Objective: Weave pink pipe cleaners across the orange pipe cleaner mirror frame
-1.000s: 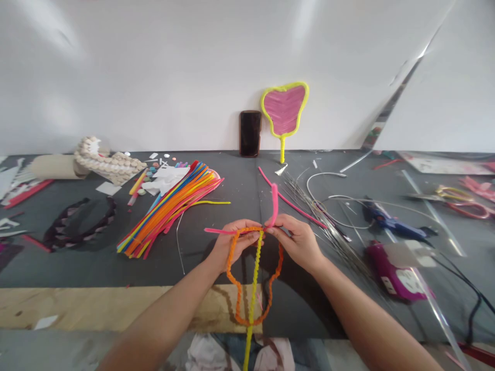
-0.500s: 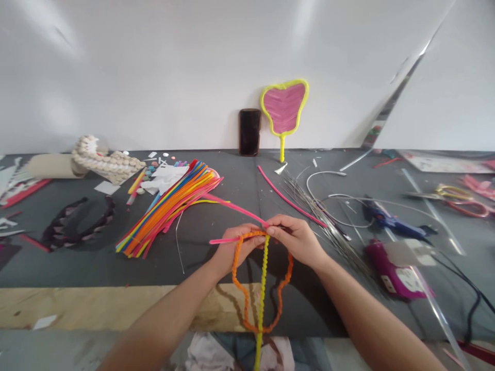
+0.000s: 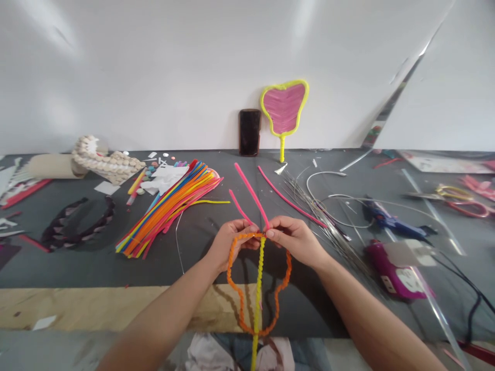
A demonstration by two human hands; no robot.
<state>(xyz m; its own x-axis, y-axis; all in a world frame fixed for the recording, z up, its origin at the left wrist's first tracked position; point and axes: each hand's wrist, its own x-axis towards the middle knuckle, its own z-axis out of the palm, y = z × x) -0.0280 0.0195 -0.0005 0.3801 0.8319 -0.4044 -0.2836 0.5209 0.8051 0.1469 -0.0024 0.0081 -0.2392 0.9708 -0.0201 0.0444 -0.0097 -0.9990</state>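
Near the table's front edge, an orange loop frame of wound pipe cleaner hangs from my hands, with a twisted yellow pipe cleaner running down its middle. My left hand is closed, pinching the top of the orange frame left of the yellow join. Beside the join, my right hand pinches a pink pipe cleaner between thumb and finger. Its long end points up and left; a shorter pink end rises by my left fingers. The bend of the pink piece is hidden behind my fingertips.
Left lies a bundle of coloured pipe cleaners; further left, a dark braided headband. A phone and a yellow-rimmed pink fan lean on the wall. Wires, a glue gun and scissors lie right.
The pink pipe cleaner's long end has swung more upright, and its short end has turned from pointing left to pointing up. The orange frame has shifted slightly left.
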